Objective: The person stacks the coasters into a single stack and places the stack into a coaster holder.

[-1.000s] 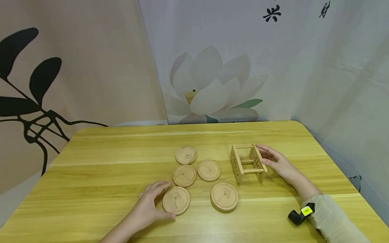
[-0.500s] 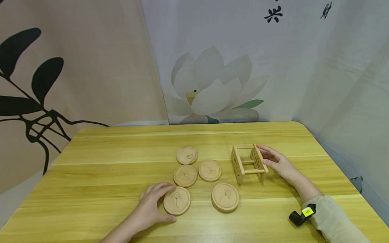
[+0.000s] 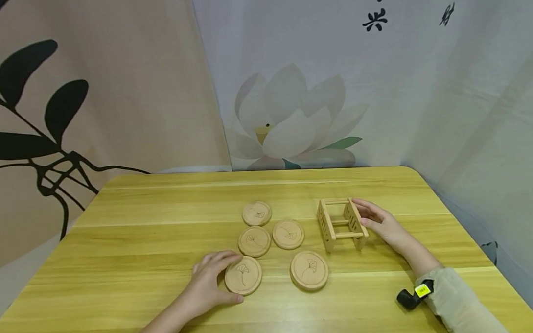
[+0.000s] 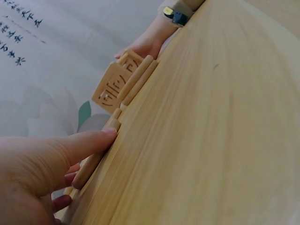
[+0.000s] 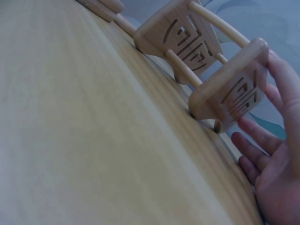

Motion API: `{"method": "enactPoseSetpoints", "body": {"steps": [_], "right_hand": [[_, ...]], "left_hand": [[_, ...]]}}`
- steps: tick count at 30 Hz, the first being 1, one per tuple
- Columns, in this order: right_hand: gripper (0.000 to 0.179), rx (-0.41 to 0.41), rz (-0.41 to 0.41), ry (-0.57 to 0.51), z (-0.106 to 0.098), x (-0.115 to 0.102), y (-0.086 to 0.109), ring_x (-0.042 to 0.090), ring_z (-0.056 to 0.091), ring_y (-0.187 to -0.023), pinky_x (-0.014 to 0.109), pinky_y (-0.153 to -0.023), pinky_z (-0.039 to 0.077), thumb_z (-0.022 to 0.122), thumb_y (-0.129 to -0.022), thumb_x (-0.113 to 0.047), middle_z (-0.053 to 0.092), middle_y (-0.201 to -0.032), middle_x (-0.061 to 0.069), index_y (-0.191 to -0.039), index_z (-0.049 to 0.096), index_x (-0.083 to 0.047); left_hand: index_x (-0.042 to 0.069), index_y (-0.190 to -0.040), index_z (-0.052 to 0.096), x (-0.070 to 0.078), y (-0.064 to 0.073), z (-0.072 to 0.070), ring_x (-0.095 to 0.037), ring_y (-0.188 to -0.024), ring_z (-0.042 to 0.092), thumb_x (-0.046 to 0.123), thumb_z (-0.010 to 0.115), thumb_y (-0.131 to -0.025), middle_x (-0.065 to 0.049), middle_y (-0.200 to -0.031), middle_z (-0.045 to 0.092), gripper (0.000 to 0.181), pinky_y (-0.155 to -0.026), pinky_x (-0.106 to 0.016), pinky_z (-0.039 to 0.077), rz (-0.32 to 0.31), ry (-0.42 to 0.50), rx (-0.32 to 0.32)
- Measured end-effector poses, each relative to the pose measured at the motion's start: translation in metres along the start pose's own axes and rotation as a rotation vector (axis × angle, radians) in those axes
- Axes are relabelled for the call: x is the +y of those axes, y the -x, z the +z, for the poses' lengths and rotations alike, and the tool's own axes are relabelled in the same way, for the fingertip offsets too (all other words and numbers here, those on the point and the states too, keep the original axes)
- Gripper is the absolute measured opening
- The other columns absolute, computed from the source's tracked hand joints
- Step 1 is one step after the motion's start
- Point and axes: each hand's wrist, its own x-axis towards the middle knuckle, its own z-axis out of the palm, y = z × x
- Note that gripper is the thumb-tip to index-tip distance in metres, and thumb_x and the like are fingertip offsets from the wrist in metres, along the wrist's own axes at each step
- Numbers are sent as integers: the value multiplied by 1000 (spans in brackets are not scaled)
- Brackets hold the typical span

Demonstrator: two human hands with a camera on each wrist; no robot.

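Observation:
Thumb and index finger of my left hand [image 3: 209, 281] span a round wooden coaster [image 3: 243, 276] with an engraved ginkgo leaf, gripping it at its near and far edges. The left wrist view shows the thumb [image 4: 91, 144] along the rim, other fingers partly hidden behind. My right hand [image 3: 380, 224] holds the right side panel of a small wooden coaster rack [image 3: 342, 235]. Thumb and fingertips meet this panel at its edge and outer face; in the right wrist view its cut-out pattern [image 5: 241, 93] faces the hand. The rack stands upright with nothing between its panels.
Near the rack lie another coaster [image 3: 309, 270] that looks thicker, a coaster [image 3: 288, 234] behind it, and two more at the left, one middle [image 3: 254, 241] and one far [image 3: 256, 214]. The wooden table [image 3: 162, 204] ends at a printed curtain [image 3: 288, 38].
My left thumb and index finger have closed in on the nearest left coaster and now meet its edges. The right hand and rack stay put; the view has shifted slightly.

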Motion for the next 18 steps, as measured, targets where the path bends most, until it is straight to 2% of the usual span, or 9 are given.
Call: {"method": "enactPoseSetpoints", "body": {"steps": [11, 18], "right_hand": [[50, -1, 13, -1, -1, 2, 1, 6, 50, -116, 18, -91, 41, 48, -100, -6, 38, -139, 32, -148, 33, -4], [51, -1, 25, -7, 0, -3, 2, 5, 49, -116, 17, -92, 40, 48, -100, -6, 39, -140, 31, -148, 32, -3]], "left_hand": [[14, -129, 61, -3, -1, 2, -30, -126, 37, 34, 91, -54, 3, -133, 53, 84, -99, -59, 20, 11, 25, 14], [13, -128, 62, -5, -1, 1, -29, -125, 39, 37, 91, -53, 5, -131, 54, 84, -99, -58, 22, 23, 35, 23]]}}
